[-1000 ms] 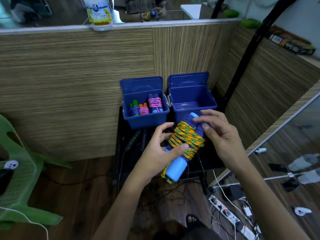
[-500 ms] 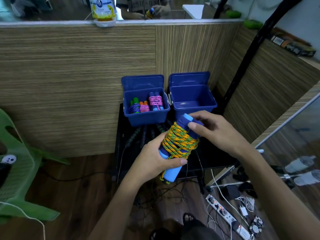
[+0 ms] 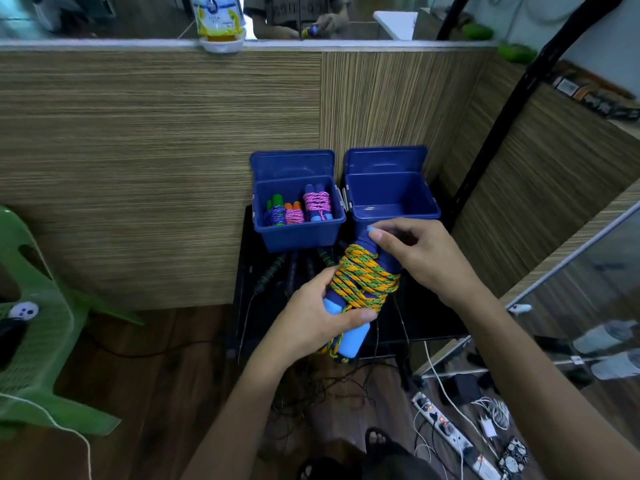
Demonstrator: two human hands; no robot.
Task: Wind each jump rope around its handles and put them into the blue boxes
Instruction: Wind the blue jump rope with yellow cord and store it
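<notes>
Both hands' fingers curled tight round wound jump rope (image 3: 360, 282): left hand (image 3: 311, 320) low, right hand (image 3: 420, 258) top.

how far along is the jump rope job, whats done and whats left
Done: three wound ropes sit in the left blue box. In hand: the orange-and-green rope is wound around its blue handles, gripped by the left hand low and the right hand near the top. Left: put it in a box; the right blue box looks empty. Dark ropes with green-banded handles still lie on the black stand.
</notes>
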